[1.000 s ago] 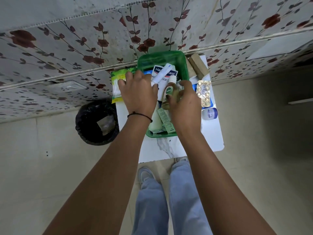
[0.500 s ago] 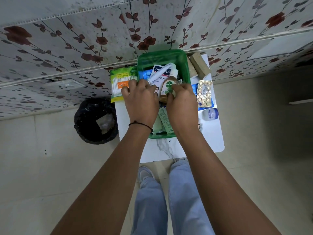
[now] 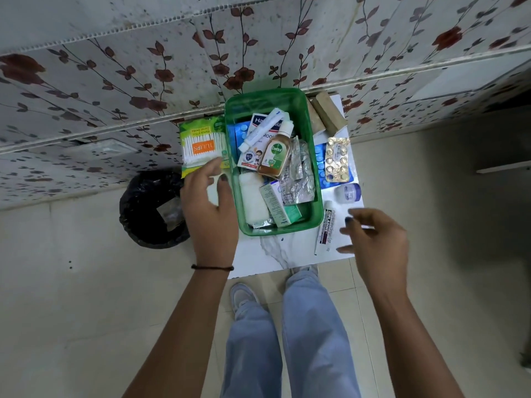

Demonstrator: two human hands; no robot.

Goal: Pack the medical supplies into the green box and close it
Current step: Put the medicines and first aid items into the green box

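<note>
The green box (image 3: 313, 156) stands open on a small white table (image 3: 258, 254). Inside lie a Dettol bottle (image 3: 273, 158), a plaster box (image 3: 258, 130), a white tube (image 3: 263, 130), silver blister strips (image 3: 298, 173), a white gauze pack (image 3: 254, 201) and a small green carton (image 3: 277, 205). My left hand (image 3: 211, 202) is open beside the box's left wall, fingertips near a cotton swab pack (image 3: 202, 145). My right hand (image 3: 376, 245) is open and empty, right of a Cipladine tube (image 3: 324, 228). A yellow tablet strip (image 3: 337, 159) and a small jar (image 3: 348, 193) lie right of the box.
A black bin (image 3: 152, 211) stands on the floor left of the table. Two brown rolls (image 3: 327, 113) lie at the table's back right corner against a flowered wall. My legs and shoes are below the table's near edge.
Both hands have come out of the box, leaving the Dettol bottle inside. The left hand went left toward the swab pack, the right hand went right and back toward the Cipladine tube.
</note>
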